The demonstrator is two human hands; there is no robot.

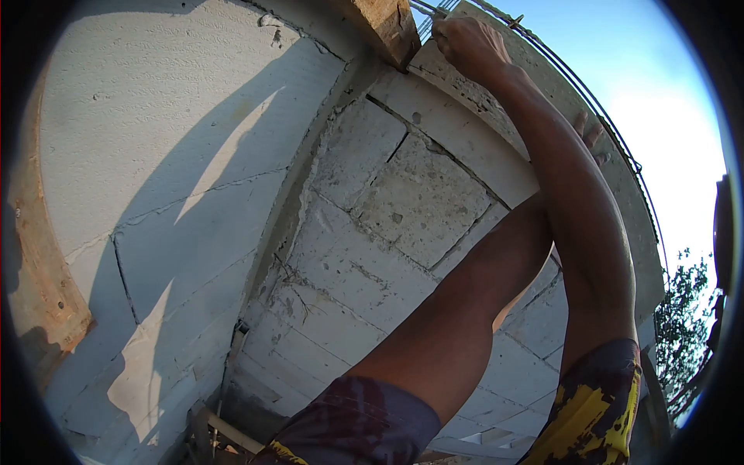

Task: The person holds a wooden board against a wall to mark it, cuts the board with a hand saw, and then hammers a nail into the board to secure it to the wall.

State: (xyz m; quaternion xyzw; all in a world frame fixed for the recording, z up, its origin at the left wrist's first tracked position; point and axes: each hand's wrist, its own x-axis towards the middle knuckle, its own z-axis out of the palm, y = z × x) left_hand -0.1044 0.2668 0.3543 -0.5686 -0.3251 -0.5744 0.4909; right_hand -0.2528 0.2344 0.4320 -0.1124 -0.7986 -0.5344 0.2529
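Note:
My arms cross in front of the block wall. My right hand (471,48) is up at the top, its fingers closed around a bundle of thin wires (425,28) beside the end of a wooden beam (387,29). My left hand (593,141) reaches behind the right forearm to the right. Its fingers are spread and lie against the grey concrete face (632,209) along the wall's upper edge; the palm is hidden by the forearm. The wires' far ends are cut off by the frame's top.
Thin steel bars (573,74) run along the top edge. Pale block walls (418,201) meet in a corner left of my arms. A wooden board (46,279) stands at far left; timber pieces (232,432) lie low down. A tree (686,318) shows at right.

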